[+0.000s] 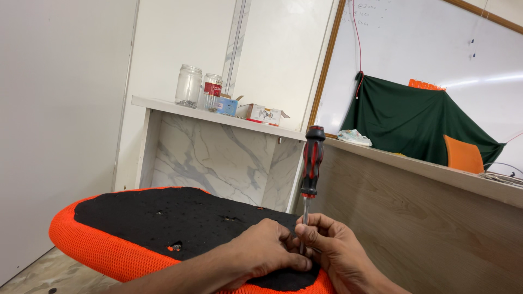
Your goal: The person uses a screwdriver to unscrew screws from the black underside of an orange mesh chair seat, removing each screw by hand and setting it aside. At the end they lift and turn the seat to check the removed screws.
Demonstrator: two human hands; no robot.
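Head view: right hand (332, 247) pinched the shaft of an upright red-black screwdriver (311, 169) on the seat | left hand (264, 250) curled closed, pressing beside the tip | black-backed orange mesh seat cushion (152, 223) underneath | marble shelf (163, 104): glass jars (189, 85), small cardboard boxes (261, 114) | green cloth (414, 120) farthest.

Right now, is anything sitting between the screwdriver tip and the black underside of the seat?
The hands hide that spot: the left hand and right hand close around the screwdriver shaft where it meets the seat underside.
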